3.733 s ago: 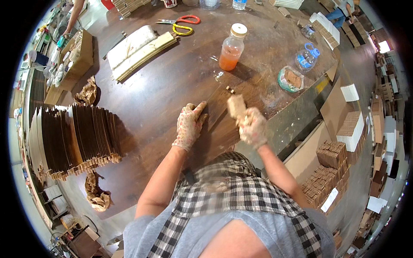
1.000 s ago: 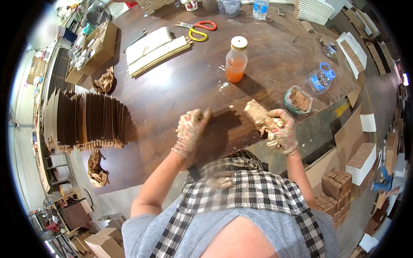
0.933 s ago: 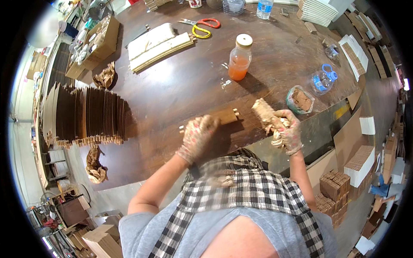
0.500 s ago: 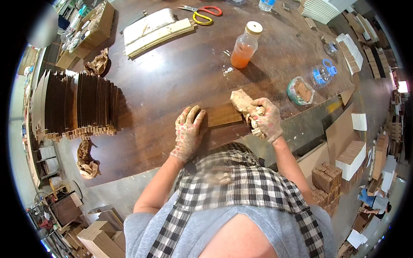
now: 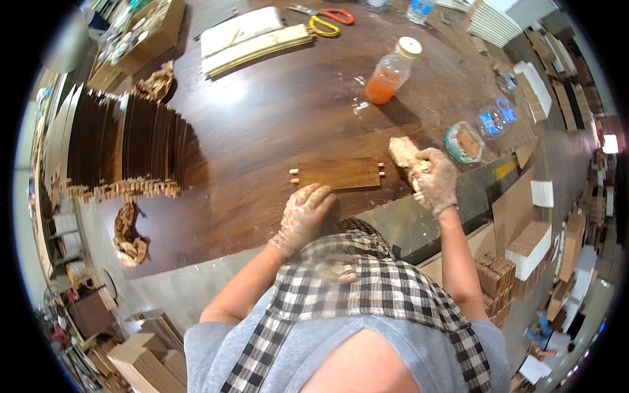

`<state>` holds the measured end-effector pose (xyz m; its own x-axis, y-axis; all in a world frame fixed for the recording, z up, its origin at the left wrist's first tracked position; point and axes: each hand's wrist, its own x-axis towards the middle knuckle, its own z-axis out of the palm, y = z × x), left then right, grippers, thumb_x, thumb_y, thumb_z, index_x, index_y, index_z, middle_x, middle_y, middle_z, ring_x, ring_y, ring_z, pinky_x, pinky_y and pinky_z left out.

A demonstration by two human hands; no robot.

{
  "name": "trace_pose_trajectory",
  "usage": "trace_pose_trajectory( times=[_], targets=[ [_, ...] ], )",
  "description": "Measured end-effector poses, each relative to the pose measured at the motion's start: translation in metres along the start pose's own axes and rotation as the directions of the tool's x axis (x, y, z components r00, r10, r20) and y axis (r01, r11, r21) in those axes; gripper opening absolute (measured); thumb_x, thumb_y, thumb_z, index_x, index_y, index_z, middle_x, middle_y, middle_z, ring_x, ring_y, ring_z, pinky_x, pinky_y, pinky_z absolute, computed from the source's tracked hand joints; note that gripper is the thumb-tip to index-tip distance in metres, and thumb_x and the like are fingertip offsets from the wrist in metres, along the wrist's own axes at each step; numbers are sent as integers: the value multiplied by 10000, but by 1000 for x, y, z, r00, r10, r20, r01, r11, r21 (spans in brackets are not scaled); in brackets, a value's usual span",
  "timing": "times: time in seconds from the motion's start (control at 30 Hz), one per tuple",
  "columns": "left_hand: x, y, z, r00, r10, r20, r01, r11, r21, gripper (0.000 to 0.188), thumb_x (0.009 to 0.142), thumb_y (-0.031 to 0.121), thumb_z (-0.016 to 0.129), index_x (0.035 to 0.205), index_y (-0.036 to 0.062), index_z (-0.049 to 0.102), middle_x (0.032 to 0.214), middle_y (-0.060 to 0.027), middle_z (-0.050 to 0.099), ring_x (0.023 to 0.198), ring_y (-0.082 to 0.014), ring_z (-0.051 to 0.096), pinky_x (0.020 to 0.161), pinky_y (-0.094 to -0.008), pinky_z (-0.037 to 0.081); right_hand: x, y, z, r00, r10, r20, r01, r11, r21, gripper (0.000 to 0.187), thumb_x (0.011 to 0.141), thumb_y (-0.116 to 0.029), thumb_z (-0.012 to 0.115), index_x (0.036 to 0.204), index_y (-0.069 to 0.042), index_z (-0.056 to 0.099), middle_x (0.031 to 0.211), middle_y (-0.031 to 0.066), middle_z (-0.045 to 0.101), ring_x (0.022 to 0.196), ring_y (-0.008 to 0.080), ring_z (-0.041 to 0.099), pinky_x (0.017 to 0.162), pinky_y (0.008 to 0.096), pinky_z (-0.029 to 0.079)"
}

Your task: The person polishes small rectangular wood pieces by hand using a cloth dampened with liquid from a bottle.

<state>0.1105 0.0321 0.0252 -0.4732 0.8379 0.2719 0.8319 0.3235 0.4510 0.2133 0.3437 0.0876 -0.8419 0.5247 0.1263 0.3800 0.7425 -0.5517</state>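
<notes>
Panel: I see a small dark wooden panel lying flat on the bench, pale dowel pegs showing at both short ends.
Left hand: my gloved left hand rests on the bench just below the panel's left half; fingers loosely curled, gripping nothing, their tips at the panel's near edge.
Right hand: my gloved right hand sits just beside the panel's right end, fingers closed around a crumpled pale rag.
Bottle: a clear bottle of orange liquid stands upright, well apart from the panel, farther up the bench.
Stack: many dark panels stand on edge in a row at my left.
Scissors: a red-and-yellow pair of scissors lies near the far edge.
Tub: a round container sits right of the rag.
</notes>
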Motion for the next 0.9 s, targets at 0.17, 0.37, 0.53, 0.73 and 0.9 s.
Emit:
trace_pose_trajectory(
  times=[0.17, 0.37, 0.53, 0.73, 0.9],
  targets=[
    [-16, -7, 15, 990, 143, 3, -143, 989, 30, 436, 792, 138, 700, 1224, 80, 678, 1380, -105, 597, 1286, -305, 563, 1050, -478, 487, 18, -85, 20, 875, -473, 102, 445, 870, 213, 151, 832, -186, 757, 911, -71, 700, 883, 117, 695, 802, 284, 701, 718, 389, 564],
    [-20, -7, 20, 977, 33, 208, -29, 999, -20, 494, 881, 124, 594, 1373, 78, 602, 1564, -95, 455, 1430, -280, 444, 1139, -430, 422, 37, -145, 82, 668, -600, 440, 702, 705, -104, 89, 821, -196, 720, 849, -123, 676, 908, 81, 658, 859, 261, 692, 751, 397, 573],
    [-17, -8, 25, 989, 41, 144, -43, 999, 13, 456, 886, 148, 606, 1334, 63, 612, 1575, -117, 427, 1400, -302, 463, 1091, -436, 457, 66, -145, 77, 713, -594, 373, 633, 774, 22, 145, 886, -251, 670, 951, -128, 709, 994, 91, 685, 955, 275, 703, 817, 410, 571],
    [-8, -7, 16, 996, 88, 27, -89, 996, 28, 401, 842, 162, 678, 1223, 37, 654, 1458, -128, 527, 1268, -329, 563, 966, -449, 545, 76, -128, 86, 851, -405, 335, 451, 890, -70, 150, 841, -222, 697, 951, -120, 700, 990, 107, 694, 956, 330, 697, 832, 428, 555],
    [-8, -8, 16, 997, 78, 21, -78, 997, 4, 373, 855, 164, 684, 1210, 51, 671, 1444, -105, 542, 1250, -313, 575, 961, -445, 541, 72, -116, 77, 825, -410, 389, 413, 907, 80, 211, 821, -224, 734, 982, -88, 719, 996, 135, 717, 949, 349, 695, 836, 428, 544]
  ],
)
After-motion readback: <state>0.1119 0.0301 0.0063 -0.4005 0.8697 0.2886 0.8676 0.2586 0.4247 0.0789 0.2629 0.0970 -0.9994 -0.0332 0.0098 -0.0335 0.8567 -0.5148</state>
